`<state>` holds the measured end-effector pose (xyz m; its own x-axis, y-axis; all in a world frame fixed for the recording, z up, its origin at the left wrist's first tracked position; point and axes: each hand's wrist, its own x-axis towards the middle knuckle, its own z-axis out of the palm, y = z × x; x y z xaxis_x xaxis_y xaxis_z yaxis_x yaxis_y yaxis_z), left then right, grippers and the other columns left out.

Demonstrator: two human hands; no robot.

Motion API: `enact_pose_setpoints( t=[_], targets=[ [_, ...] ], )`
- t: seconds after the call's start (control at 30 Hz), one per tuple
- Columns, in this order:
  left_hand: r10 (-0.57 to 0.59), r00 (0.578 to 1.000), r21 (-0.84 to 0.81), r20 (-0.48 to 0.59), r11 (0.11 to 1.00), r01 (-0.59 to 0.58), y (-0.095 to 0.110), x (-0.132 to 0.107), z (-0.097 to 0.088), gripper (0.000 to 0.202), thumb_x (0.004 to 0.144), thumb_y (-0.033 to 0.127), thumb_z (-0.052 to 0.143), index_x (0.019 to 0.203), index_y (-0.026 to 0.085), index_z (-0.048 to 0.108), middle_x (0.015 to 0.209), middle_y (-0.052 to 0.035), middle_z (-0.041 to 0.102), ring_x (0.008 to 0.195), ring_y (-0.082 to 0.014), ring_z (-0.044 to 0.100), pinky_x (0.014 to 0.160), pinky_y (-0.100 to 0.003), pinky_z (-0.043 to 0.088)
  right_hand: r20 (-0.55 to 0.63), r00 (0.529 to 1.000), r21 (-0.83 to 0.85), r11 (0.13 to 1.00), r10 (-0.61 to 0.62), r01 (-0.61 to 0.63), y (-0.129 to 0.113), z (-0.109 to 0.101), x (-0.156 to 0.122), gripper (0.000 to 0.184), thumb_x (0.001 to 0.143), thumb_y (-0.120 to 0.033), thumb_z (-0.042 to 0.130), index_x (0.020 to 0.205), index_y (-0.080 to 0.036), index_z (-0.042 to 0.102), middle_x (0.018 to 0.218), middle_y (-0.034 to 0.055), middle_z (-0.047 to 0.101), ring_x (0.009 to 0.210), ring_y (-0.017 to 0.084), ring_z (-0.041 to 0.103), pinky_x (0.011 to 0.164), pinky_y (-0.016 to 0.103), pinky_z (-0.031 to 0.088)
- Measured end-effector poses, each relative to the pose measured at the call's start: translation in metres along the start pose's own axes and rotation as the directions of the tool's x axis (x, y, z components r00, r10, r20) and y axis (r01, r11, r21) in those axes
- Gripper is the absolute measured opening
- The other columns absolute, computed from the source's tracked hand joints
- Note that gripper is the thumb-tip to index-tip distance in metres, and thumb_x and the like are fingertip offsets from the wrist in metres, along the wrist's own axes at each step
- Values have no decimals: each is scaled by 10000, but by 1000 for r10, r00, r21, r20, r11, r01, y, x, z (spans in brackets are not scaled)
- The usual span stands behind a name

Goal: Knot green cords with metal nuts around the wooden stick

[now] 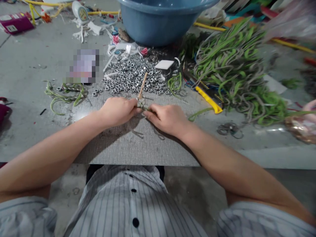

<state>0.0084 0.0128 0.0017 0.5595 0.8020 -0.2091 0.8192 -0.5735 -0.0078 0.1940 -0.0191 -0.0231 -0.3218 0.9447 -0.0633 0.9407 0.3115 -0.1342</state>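
Green cord (143,107) sits pinched at left fingers (134,105) and right fingers (151,114).

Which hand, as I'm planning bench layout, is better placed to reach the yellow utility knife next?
Probably the right hand: the yellow utility knife lies nearer it, while the left hand is farther left. Both hold green cord.

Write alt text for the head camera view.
A person's left hand and right hand meet, pinching a green cord over a grey table. Just beyond lies a pile of metal nuts, with a blue basin behind it. To the right are a yellow-and-black cutter and a heap of green and grey cords.
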Motion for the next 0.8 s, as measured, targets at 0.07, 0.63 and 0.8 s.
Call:
enact_pose_setpoints(
  t=[0.07,0.63,0.8],
  targets=[
    [-43,998,-5,-35,999,43,1,-2,3,437,992,360,282,1224,160,594,842,-112,712,805,-270,676,670,-332,459,-70,997,3,1000,22,-22,2,3,0,385,970,-406,402,1111,-184,683,797,78,728,691,206,622,578,294,271],
    [-117,992,-91,-48,990,112,1,-2,6,411,924,370,381,1207,206,632,907,-96,719,865,-273,677,708,-344,480,-88,995,73,997,43,-37,1,7,1,395,930,-457,472,1147,-190,666,804,75,741,737,229,669,600,294,344],
    [-125,992,-80,-20,989,123,2,-2,7,404,915,445,425,1114,171,645,882,-99,710,875,-272,673,732,-343,482,-63,997,69,997,38,-34,-2,7,1,317,889,-445,539,1016,-186,670,757,57,718,714,215,646,571,283,280]
  ],
)
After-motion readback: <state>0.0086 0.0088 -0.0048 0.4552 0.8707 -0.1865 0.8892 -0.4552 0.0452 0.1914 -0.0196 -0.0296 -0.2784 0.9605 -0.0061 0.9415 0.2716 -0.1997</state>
